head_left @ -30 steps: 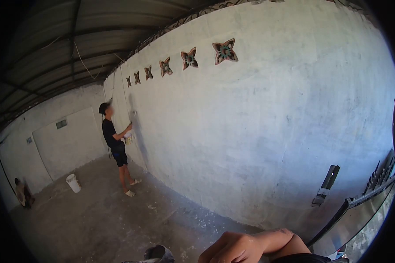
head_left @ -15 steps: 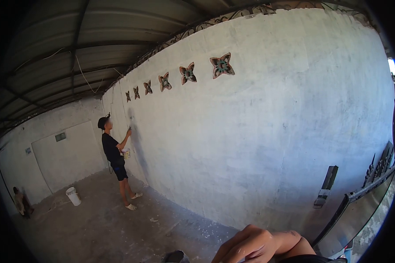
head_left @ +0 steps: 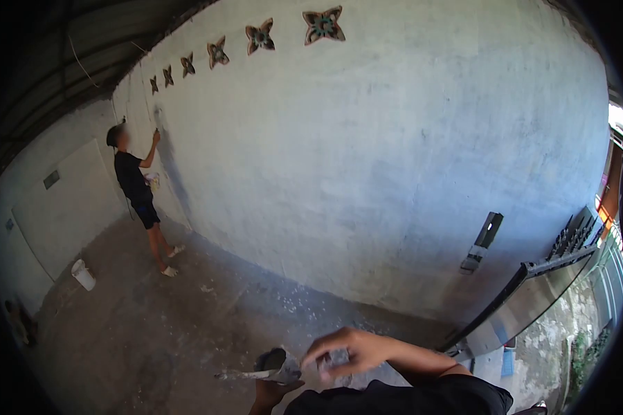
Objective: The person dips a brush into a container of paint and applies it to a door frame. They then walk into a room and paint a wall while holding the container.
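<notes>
Low in the view, my left hand (head_left: 275, 394) holds a small paint-smeared container (head_left: 289, 371) from below; most of its fingers are hidden. The container's mouth looks dark inside, and a whitish stick-like piece (head_left: 241, 375) juts out to the left at its rim. Just right of the container is my right hand (head_left: 349, 351), its fingers curved and spread from the thumb, with no object visible between them. Beyond both hands rises a large wall (head_left: 325, 173) with patchy white and bluish-grey paint.
A person (head_left: 135, 180) in black stands at the wall's far end, one arm raised to it. A white bucket (head_left: 84, 277) sits on the concrete floor (head_left: 208, 311). At right, a metal gate (head_left: 526, 297) stands near a dark metal piece (head_left: 482, 242) on the wall.
My view has tilted down and turned right, so the scene sits higher and further left. The container and my left hand now show more; my right hand has opened and moved beside the container.
</notes>
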The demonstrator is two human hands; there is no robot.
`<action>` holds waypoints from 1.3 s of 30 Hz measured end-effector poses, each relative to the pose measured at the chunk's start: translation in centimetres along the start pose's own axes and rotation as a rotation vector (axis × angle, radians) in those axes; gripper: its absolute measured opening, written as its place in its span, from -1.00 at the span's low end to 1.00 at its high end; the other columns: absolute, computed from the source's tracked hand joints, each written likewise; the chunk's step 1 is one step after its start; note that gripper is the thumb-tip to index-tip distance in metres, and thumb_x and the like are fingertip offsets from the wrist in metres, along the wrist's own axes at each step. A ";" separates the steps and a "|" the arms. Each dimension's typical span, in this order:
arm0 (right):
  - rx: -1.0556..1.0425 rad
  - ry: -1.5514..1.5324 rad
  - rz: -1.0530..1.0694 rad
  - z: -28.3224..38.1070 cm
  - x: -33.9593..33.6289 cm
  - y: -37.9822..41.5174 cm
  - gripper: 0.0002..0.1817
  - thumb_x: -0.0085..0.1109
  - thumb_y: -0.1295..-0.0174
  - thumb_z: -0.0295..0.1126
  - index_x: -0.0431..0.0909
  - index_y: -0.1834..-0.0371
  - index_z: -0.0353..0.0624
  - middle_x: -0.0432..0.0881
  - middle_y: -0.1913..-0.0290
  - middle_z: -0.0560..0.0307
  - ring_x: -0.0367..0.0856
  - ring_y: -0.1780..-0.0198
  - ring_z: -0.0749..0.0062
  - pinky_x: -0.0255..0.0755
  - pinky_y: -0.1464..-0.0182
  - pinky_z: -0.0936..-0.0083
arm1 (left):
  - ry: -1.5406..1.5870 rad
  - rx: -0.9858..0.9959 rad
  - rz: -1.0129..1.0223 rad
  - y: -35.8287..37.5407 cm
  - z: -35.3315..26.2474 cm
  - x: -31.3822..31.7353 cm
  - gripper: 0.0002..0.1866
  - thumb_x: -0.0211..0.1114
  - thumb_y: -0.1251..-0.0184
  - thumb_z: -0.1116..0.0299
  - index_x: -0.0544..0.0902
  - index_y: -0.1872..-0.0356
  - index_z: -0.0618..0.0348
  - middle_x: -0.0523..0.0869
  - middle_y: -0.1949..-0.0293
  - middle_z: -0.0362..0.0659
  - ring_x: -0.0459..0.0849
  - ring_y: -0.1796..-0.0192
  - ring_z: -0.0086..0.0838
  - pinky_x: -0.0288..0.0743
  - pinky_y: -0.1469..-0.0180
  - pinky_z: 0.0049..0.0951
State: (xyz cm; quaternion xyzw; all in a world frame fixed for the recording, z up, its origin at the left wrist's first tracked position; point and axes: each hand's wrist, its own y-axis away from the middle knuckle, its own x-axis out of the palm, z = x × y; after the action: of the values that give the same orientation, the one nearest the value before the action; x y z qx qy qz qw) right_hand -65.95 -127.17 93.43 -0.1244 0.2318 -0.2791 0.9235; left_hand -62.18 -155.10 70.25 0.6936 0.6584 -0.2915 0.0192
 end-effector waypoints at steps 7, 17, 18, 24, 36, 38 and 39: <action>0.437 0.271 -0.570 -8.5 0.9 3.3 -0.68 0.48 -0.33 -0.29 0.75 -0.08 -0.17 0.82 0.07 0.07 0.78 0.17 0.38 0.61 0.11 0.42 | 0.127 -0.003 0.091 -6.0 -4.5 2.6 -0.03 0.85 0.27 0.15 0.57 -0.29 0.22 0.68 -0.21 -0.02 0.66 -0.26 -0.15 0.47 -0.39 -0.15; 0.103 0.689 -0.430 -9.1 -9.5 0.9 -0.35 0.56 -0.13 -0.08 0.64 -0.23 -0.19 0.59 0.07 -0.04 0.64 -0.01 -0.01 0.55 -0.07 0.20 | 0.586 -0.018 0.300 -17.9 -3.4 12.1 -0.10 0.80 0.18 0.24 0.53 -0.28 0.14 0.65 -0.21 -0.04 0.68 -0.24 -0.11 0.57 -0.21 -0.15; 0.182 0.683 -0.330 -9.9 -11.3 1.1 -0.40 0.54 -0.15 -0.10 0.65 -0.20 -0.18 0.60 0.07 -0.02 0.65 0.00 -0.01 0.56 -0.02 0.17 | 0.369 0.102 0.313 -19.4 -2.5 13.1 -0.12 0.80 0.18 0.24 0.53 -0.26 0.15 0.66 -0.17 -0.02 0.68 -0.22 -0.09 0.57 -0.21 -0.14; 0.312 0.666 -0.107 -13.1 -22.6 1.1 -0.56 0.44 -0.23 -0.17 0.68 -0.11 -0.14 0.66 0.04 0.00 0.70 0.09 -0.08 0.57 0.08 0.08 | 0.046 0.263 0.251 -29.0 2.7 20.0 -0.07 0.83 0.22 0.15 0.49 -0.24 0.19 0.66 -0.11 0.03 0.71 -0.17 -0.10 0.60 -0.18 -0.13; 0.264 0.552 -0.591 -14.6 -40.1 5.5 -0.81 0.43 -0.28 -0.37 0.73 0.18 -0.26 0.74 0.25 -0.01 0.74 0.19 0.18 0.60 0.12 0.30 | 0.173 0.141 0.221 -43.8 -1.7 29.3 0.15 0.86 0.27 0.14 0.34 -0.39 0.28 0.68 -0.17 0.09 0.71 -0.20 -0.18 0.58 -0.28 -0.20; 0.442 0.489 -0.748 -13.1 -42.0 5.8 -0.81 0.50 -0.22 -0.41 0.72 0.25 -0.29 0.76 0.35 0.07 0.75 0.29 0.37 0.59 0.21 0.40 | 0.163 0.105 0.220 -45.7 -3.7 29.9 0.10 0.84 0.25 0.22 0.35 -0.36 0.29 0.66 -0.17 0.11 0.70 -0.21 -0.14 0.58 -0.26 -0.18; 0.457 0.484 -0.745 -13.1 -43.0 6.3 -0.81 0.50 -0.22 -0.41 0.72 0.25 -0.29 0.76 0.35 0.07 0.75 0.29 0.37 0.59 0.21 0.40 | 0.170 0.093 0.225 -46.4 -3.8 30.2 0.10 0.84 0.25 0.22 0.35 -0.36 0.29 0.66 -0.17 0.11 0.70 -0.21 -0.14 0.58 -0.26 -0.18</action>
State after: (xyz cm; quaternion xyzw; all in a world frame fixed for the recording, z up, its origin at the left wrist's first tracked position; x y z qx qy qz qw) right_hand -101.26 -98.74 95.36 0.0750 0.3123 -0.6544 0.6846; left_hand -104.74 -120.20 76.95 0.7854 0.5616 -0.2578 -0.0363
